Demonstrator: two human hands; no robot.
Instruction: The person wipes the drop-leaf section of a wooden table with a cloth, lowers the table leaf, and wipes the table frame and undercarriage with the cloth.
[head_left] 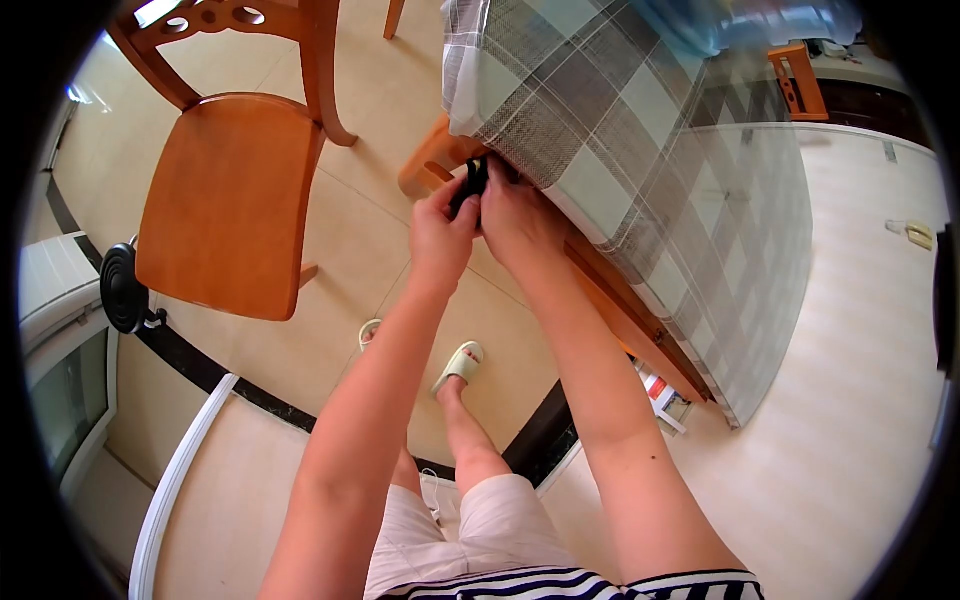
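Note:
Both my hands meet in front of me beside the corner of a cloth-covered table. Between them is a small black object with a yellowish patch near its top; its kind is not clear. My left hand is closed on it from the left, thumb against its lower part. My right hand is closed around its right side, with its fingertips partly hidden under the table edge. Just behind the hands shows the orange wooden back of a chair tucked at the table.
A wooden chair stands to the left on the tiled floor. A round black object is beside its seat. A white-framed door is at the far left. Under the table's near end sits a small white rack.

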